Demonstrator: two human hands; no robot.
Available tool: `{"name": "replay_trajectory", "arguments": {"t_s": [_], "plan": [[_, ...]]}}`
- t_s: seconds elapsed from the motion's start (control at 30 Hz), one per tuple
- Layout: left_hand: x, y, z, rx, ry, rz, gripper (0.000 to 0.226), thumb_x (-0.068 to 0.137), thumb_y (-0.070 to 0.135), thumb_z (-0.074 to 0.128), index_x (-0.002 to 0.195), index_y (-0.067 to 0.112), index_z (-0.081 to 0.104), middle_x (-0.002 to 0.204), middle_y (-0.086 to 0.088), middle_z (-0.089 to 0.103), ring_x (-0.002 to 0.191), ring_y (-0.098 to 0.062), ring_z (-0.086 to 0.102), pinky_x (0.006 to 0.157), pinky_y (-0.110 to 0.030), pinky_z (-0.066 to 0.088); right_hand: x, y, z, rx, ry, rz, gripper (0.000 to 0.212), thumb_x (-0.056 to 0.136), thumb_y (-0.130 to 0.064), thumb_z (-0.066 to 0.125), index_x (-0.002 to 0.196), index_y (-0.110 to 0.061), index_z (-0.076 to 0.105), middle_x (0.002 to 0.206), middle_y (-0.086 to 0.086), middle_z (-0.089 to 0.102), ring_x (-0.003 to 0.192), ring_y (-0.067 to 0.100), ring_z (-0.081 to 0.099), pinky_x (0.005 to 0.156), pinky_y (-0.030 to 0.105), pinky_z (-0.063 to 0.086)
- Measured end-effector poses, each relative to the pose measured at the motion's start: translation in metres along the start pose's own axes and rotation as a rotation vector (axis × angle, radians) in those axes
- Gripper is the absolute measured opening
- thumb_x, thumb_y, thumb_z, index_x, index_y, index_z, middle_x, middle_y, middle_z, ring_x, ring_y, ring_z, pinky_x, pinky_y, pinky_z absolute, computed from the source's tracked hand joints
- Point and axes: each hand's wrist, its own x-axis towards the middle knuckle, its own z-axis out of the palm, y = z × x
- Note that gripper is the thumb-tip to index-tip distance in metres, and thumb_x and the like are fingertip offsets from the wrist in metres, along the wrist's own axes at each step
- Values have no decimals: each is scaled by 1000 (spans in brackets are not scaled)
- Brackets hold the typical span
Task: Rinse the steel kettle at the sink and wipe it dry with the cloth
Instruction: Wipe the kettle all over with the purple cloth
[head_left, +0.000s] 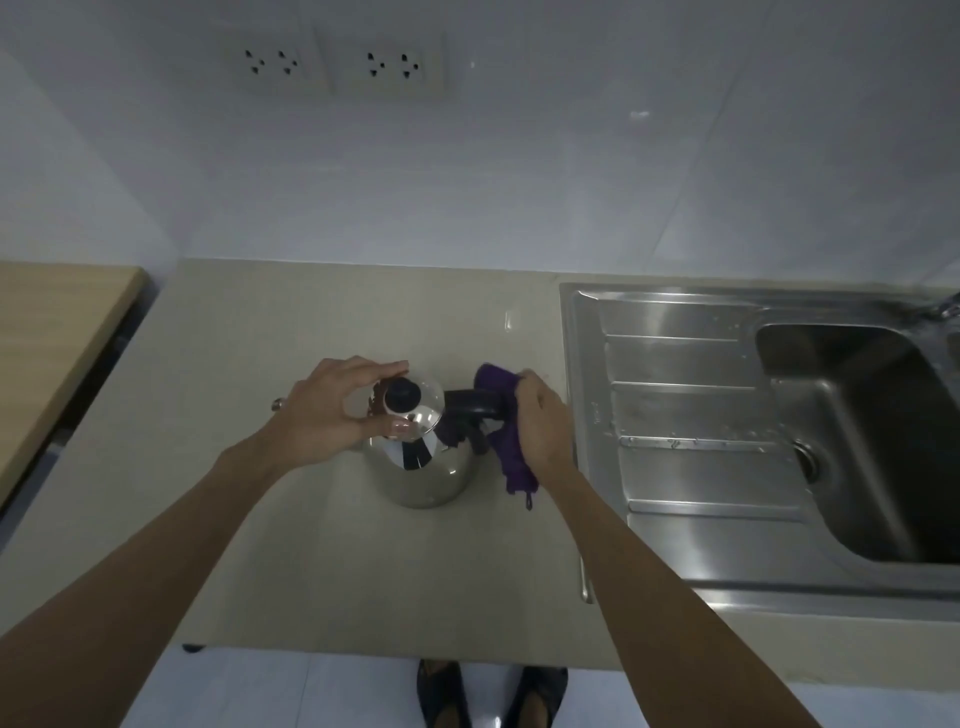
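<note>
The steel kettle (426, 473) stands upright on the beige counter (311, 545), left of the sink. Its lid carries a black knob (401, 395), and a black handle (475, 404) juts to the right. My left hand (332, 410) curls over the kettle's top, fingers around the lid near the knob. My right hand (543, 421) grips a purple cloth (511, 452) and presses it against the handle side of the kettle; a tail of cloth hangs down to the counter.
A steel sink (691, 467) with a wet ribbed drainboard and a deep basin (883, 441) fills the right side. A wooden board (57, 322) lies at the far left. Two wall sockets (337, 65) sit above. My feet (491, 696) show below the counter edge.
</note>
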Motion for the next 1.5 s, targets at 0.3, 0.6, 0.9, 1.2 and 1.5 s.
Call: {"name": "replay_trajectory", "arguments": {"t_s": [0.3, 0.6, 0.9, 1.2, 1.5], "plan": [[24, 7, -15, 31, -186, 43, 70, 74, 27, 83, 138, 30, 53, 124, 12, 61, 125, -13, 47, 107, -33, 38, -44, -16, 12, -82, -23, -290, 28, 92, -24, 36, 102, -43, 53, 95, -18, 61, 80, 9, 59, 68, 21, 48], [9, 31, 3, 127, 237, 62, 45, 70, 45, 81, 108, 23, 75, 111, 0, 72, 108, -22, 55, 95, -35, 41, -7, -35, -19, 84, -174, -228, 31, 97, -10, 40, 118, -20, 61, 96, -10, 65, 75, 0, 58, 67, 16, 46], [17, 16, -2, 53, 139, -48, 55, 72, 38, 81, 124, 35, 65, 115, -4, 68, 121, -23, 46, 105, -43, 41, -57, 10, -14, 66, -315, -136, 56, 95, 1, 49, 133, -40, 42, 115, 6, 64, 99, 23, 64, 83, 19, 52], [14, 17, 3, -109, 115, 3, 51, 77, 14, 80, 126, 17, 66, 114, -4, 72, 108, -17, 64, 98, -15, 42, -37, 4, -20, -241, -374, -440, 58, 92, 8, 50, 146, -2, 30, 128, 25, 59, 104, 18, 61, 99, 39, 50], [17, 13, 3, -224, 48, -9, 53, 80, 12, 77, 130, 17, 62, 133, 7, 62, 119, 8, 54, 95, 5, 28, -37, 29, -14, -342, -337, -725, 59, 79, 18, 61, 135, 3, 48, 123, 24, 63, 89, 25, 64, 89, 10, 45]]}}
